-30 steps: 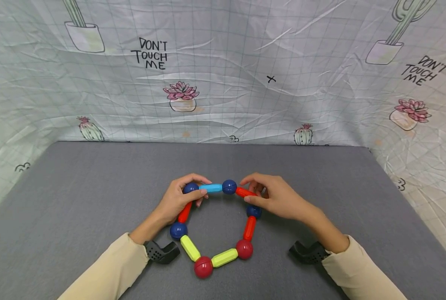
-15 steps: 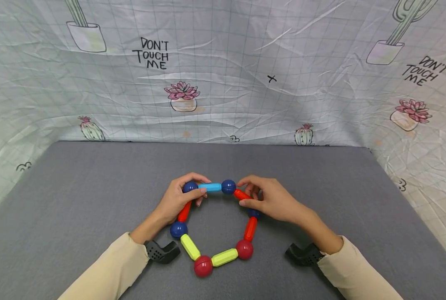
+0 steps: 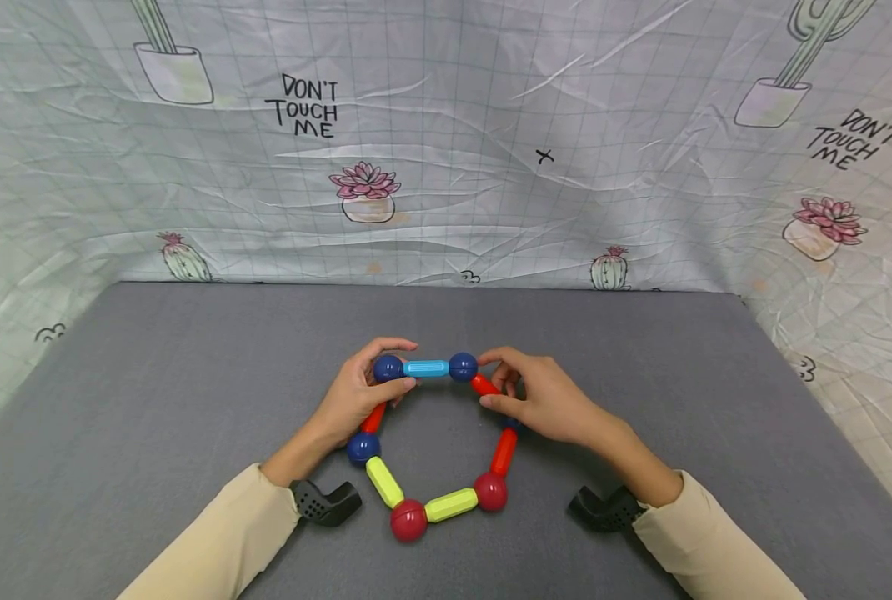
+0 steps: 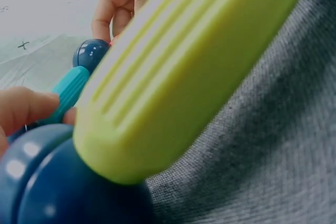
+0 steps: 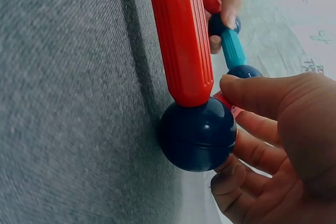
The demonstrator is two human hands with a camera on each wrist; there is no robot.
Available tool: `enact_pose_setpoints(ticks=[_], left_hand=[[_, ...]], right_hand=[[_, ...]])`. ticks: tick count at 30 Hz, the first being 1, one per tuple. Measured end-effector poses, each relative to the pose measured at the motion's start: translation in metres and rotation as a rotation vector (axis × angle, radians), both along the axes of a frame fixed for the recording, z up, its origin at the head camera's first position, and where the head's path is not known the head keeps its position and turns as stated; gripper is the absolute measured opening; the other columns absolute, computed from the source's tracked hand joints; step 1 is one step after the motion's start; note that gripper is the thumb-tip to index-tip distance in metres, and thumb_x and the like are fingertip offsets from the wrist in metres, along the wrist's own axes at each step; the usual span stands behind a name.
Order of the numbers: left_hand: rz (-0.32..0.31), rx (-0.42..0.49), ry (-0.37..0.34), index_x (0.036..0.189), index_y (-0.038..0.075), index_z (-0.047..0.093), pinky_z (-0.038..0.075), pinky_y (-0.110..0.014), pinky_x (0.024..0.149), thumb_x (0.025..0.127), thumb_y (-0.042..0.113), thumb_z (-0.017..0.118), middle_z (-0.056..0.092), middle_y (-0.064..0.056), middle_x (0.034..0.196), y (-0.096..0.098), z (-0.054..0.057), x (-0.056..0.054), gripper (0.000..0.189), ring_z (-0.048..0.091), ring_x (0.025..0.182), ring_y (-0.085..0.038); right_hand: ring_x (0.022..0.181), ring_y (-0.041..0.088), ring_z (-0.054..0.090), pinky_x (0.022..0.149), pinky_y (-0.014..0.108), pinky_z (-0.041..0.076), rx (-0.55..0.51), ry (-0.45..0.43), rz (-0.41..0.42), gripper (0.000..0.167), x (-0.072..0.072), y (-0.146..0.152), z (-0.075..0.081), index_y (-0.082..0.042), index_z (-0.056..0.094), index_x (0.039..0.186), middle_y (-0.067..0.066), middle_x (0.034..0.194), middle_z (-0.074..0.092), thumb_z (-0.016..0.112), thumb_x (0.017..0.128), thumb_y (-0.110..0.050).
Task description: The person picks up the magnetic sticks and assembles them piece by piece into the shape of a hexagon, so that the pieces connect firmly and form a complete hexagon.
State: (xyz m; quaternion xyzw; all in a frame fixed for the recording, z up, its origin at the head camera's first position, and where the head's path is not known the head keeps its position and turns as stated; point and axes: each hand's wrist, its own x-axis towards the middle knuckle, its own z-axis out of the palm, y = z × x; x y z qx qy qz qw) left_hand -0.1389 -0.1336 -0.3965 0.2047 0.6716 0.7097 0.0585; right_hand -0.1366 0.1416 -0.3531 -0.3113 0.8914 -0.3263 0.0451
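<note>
Magnetic building rods and balls are joined in a closed ring between the hands. My left hand grips the far-left blue ball, thumb near it and index finger stretched above the light blue rod. That rod runs to a second blue ball. My right hand pinches the far-right red rod, partly hiding a blue ball below. Another red rod leads to a red ball. Yellow-green rods and a nearer red ball form the front; a blue ball sits at left.
A dark grey tabletop lies under the ring. Behind it hangs a pale cloth printed with cacti and lettering. Each wrist wears a black camera mount.
The ring has shifted slightly away from me, its near red ball moving up in view. My left index finger has lifted from the light blue rod. My right hand has moved slightly left.
</note>
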Motion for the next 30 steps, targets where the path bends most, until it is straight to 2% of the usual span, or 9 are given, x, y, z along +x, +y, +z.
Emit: enact_pose_setpoints(ticks=[4, 8, 11, 13, 17, 21, 23, 26, 30], left_hand=[[0.013, 0.013, -0.021, 0.135, -0.003, 0.043, 0.051, -0.023, 0.065, 0.086, -0.005, 0.066, 0.059, -0.013, 0.103, 0.0, 0.0, 0.0, 0.055, 0.058, 0.073, -0.013], [-0.005, 0.056, -0.029, 0.139, -0.004, 0.038, 0.052, -0.025, 0.078, 0.085, -0.009, 0.065, 0.051, -0.025, 0.123, 0.0, -0.002, -0.001, 0.06, 0.061, 0.091, -0.017], [-0.024, 0.083, -0.028, 0.139, -0.006, 0.035, 0.051, -0.026, 0.083, 0.084, -0.013, 0.063, 0.044, -0.03, 0.13, 0.001, -0.003, -0.001, 0.062, 0.061, 0.101, -0.022], [-0.017, 0.073, -0.02, 0.139, -0.005, 0.036, 0.05, -0.023, 0.081, 0.084, -0.014, 0.063, 0.042, -0.03, 0.133, 0.001, -0.003, -0.001, 0.062, 0.059, 0.103, -0.022], [0.032, -0.011, 0.02, 0.137, -0.003, 0.04, 0.046, -0.018, 0.077, 0.084, -0.011, 0.064, 0.042, -0.027, 0.136, 0.003, -0.003, 0.0, 0.059, 0.053, 0.105, -0.019], [0.094, -0.095, 0.015, 0.136, -0.002, 0.043, 0.046, -0.024, 0.087, 0.084, -0.01, 0.066, 0.044, -0.024, 0.138, 0.006, -0.002, 0.002, 0.057, 0.052, 0.112, -0.024], [0.147, -0.152, 0.004, 0.134, 0.0, 0.046, 0.045, -0.031, 0.092, 0.084, -0.008, 0.067, 0.046, -0.021, 0.136, 0.008, 0.0, 0.004, 0.055, 0.052, 0.115, -0.027], [0.256, -0.286, 0.02, 0.129, 0.001, 0.051, 0.044, -0.039, 0.095, 0.082, -0.003, 0.072, 0.051, -0.017, 0.128, 0.01, 0.005, 0.008, 0.051, 0.053, 0.113, -0.028], [0.373, -0.478, 0.07, 0.123, 0.003, 0.056, 0.046, -0.04, 0.086, 0.081, 0.006, 0.076, 0.054, -0.013, 0.115, 0.013, 0.017, 0.014, 0.046, 0.054, 0.104, -0.025]], right_hand=[[0.067, 0.008, 0.052, 0.058, 0.025, 0.044, -0.008, 0.004, -0.023, 0.04, -0.002, 0.003, -0.002, -0.011, 0.056, 0.123, -0.009, 0.082, 0.058, 0.072, 0.088, -0.021], [0.067, 0.008, 0.052, 0.058, 0.025, 0.043, -0.016, 0.02, -0.037, 0.039, -0.004, 0.007, -0.005, -0.009, 0.057, 0.122, -0.008, 0.081, 0.058, 0.072, 0.088, -0.021], [0.068, 0.009, 0.052, 0.06, 0.026, 0.043, -0.016, 0.023, -0.05, 0.038, -0.006, 0.008, -0.007, -0.007, 0.058, 0.122, -0.007, 0.081, 0.057, 0.071, 0.089, -0.02], [0.068, 0.009, 0.052, 0.06, 0.026, 0.044, -0.01, 0.021, -0.062, 0.037, -0.007, 0.007, -0.008, -0.008, 0.058, 0.121, -0.007, 0.08, 0.057, 0.071, 0.089, -0.02], [0.068, 0.009, 0.052, 0.06, 0.026, 0.044, 0.001, 0.018, -0.081, 0.035, -0.008, 0.008, -0.011, -0.007, 0.059, 0.12, -0.006, 0.08, 0.057, 0.071, 0.089, -0.02], [0.067, 0.01, 0.051, 0.06, 0.026, 0.044, 0.012, 0.014, -0.105, 0.035, -0.007, 0.008, -0.012, -0.008, 0.06, 0.119, -0.006, 0.079, 0.057, 0.071, 0.089, -0.02], [0.066, 0.01, 0.051, 0.059, 0.026, 0.044, 0.017, 0.015, -0.115, 0.034, -0.007, 0.007, -0.013, -0.008, 0.06, 0.119, -0.006, 0.078, 0.056, 0.071, 0.088, -0.02], [0.066, 0.009, 0.05, 0.058, 0.026, 0.043, 0.029, 0.023, -0.129, 0.033, -0.007, 0.006, -0.014, -0.008, 0.061, 0.117, -0.006, 0.077, 0.055, 0.071, 0.088, -0.02], [0.065, 0.008, 0.049, 0.057, 0.026, 0.043, 0.054, 0.043, -0.142, 0.032, -0.006, 0.006, -0.014, -0.009, 0.061, 0.117, -0.007, 0.077, 0.055, 0.071, 0.089, -0.021]])
